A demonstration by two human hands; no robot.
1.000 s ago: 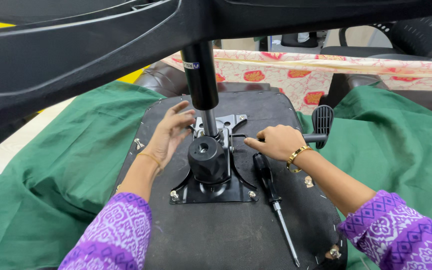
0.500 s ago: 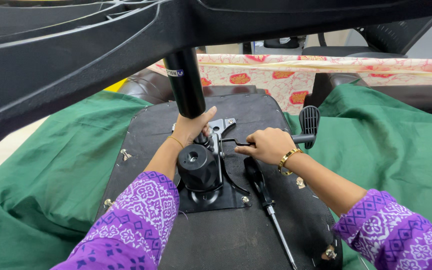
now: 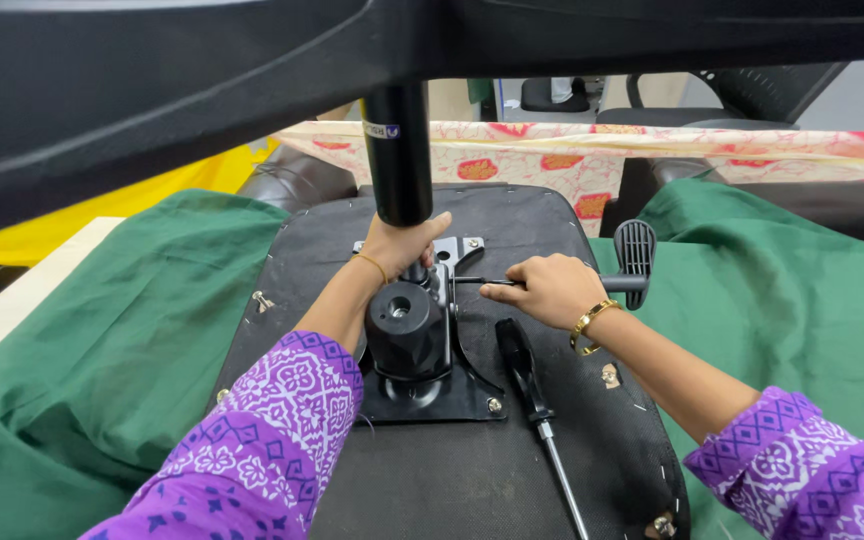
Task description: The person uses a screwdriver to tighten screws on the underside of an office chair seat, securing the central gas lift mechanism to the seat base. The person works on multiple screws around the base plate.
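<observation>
Both hands work on the underside of a black seat [image 3: 512, 470] that lies upside down on a green cloth [image 3: 102, 370]. Left hand [image 3: 402, 245] has its grip closed on the lower end of the black gas cylinder [image 3: 399, 150], which rises straight above the grip; just below it sits the black knob [image 3: 407, 328] of the metal mechanism plate [image 3: 432, 395], bolted to the seat. Right hand [image 3: 547, 290] has its grip closed around the lever rod [image 3: 472, 281] — the rod's tip pokes out to the left of the grip toward the plate, and its black paddle handle [image 3: 635, 250] stands just right of it. Below that grip a screwdriver [image 3: 532, 390] lies loose on the seat — untouched.
</observation>
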